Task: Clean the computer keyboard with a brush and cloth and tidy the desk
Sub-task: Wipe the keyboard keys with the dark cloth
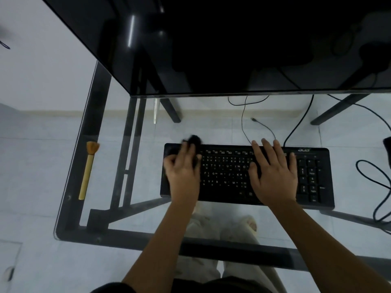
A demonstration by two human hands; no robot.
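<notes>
Keyboard [246,175]: lies on the glass bench [148,127], long axis left to right.
Left hand [183,169]: we press a dark cloth [193,139], blurred, on the keyboard's left end.
Right hand [273,172]: spread flat, steadying the keys.
Brush [88,169]: well left, nearer our left hand.

clear glossy glass desk [101,132], matt black plastic keyboard [228,176], pale wooden-handled brush [87,172], soft bristles

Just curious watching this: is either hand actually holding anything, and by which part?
The left hand presses a dark cloth bunched under its fingers onto the black keyboard. The right hand lies flat, holding nothing.
</notes>
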